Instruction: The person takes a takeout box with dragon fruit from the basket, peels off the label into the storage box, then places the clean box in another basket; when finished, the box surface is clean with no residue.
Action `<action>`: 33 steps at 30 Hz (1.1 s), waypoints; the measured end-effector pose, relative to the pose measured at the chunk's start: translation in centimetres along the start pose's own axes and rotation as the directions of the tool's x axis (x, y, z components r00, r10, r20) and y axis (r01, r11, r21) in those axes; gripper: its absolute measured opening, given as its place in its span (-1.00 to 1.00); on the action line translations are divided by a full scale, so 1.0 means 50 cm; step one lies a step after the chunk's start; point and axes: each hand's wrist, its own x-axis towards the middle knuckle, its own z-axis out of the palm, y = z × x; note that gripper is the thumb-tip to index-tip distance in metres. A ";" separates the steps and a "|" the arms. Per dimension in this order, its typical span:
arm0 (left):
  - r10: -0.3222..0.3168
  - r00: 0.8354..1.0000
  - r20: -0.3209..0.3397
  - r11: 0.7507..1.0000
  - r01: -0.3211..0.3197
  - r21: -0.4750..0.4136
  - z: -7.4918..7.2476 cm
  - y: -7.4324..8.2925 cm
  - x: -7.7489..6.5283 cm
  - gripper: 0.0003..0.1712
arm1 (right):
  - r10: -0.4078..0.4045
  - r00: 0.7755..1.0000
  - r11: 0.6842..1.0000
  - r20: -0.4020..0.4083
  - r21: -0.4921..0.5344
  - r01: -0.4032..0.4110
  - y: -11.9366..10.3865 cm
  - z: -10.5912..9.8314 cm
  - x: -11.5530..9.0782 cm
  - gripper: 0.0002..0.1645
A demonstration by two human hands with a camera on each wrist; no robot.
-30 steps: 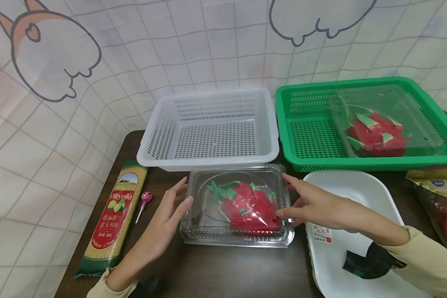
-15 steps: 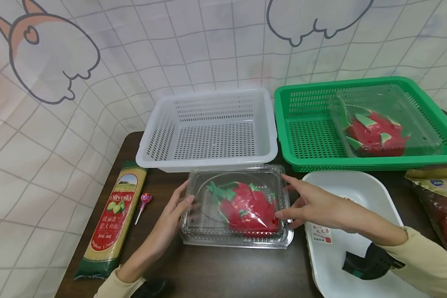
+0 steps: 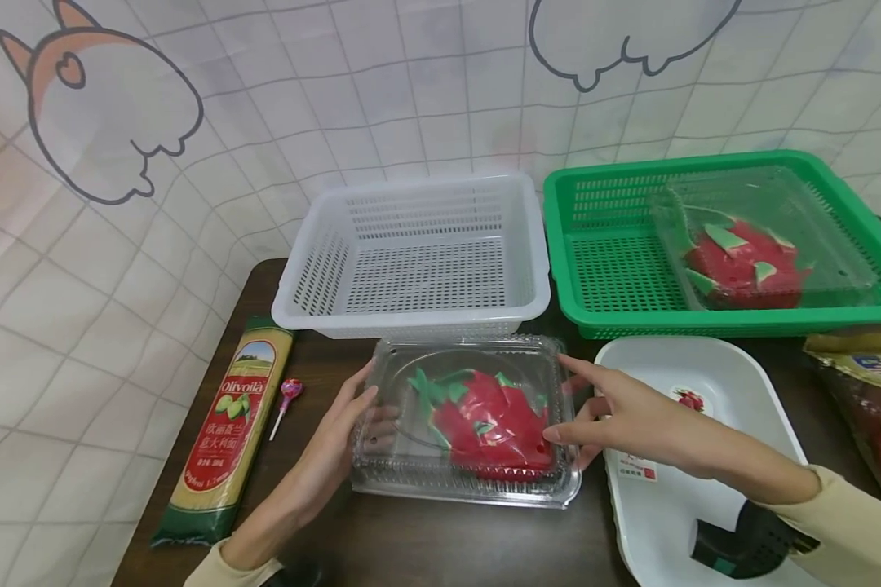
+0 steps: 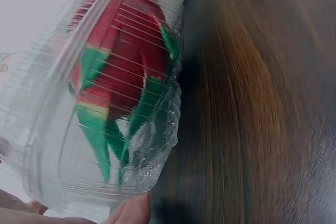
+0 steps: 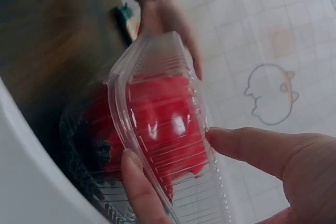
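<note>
A clear plastic clamshell box point(image 3: 404, 456) with a red dragon fruit point(image 3: 484, 424) inside, green leaf tips showing, is between my two hands in the head view. My left hand point(image 3: 330, 444) grips its left side, with fingers visible through the plastic. On the right side, my right hand point(image 3: 620, 408) holds the box between thumb and fingers. In the left wrist view the box point(image 4: 52, 145) tilts over the dark wood, fingertips point(image 4: 137, 208) at its lower corner. The right wrist view shows thumb and a finger pinching the box's edge, close around the fruit point(image 5: 168, 124).
Behind the box stands a white basket point(image 3: 411, 314); beside it a green basket point(image 3: 609, 322) holds another boxed dragon fruit point(image 3: 749, 265). A white tray point(image 3: 675, 505) lies right, near a red-brown bag point(image 3: 869, 416). Left are a spaghetti packet point(image 3: 223, 432) and a lollipop point(image 3: 288, 395).
The box has shifted slightly toward me, away from the white basket, with both hands still on it. More of the fruit picture on the white tray shows beside my right hand.
</note>
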 end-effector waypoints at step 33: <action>0.209 0.966 0.151 0.906 -0.133 -0.402 0.038 0.074 -0.050 -0.21 | -0.243 0.959 0.969 -0.142 0.010 0.247 -0.032 -0.079 -0.080 -0.19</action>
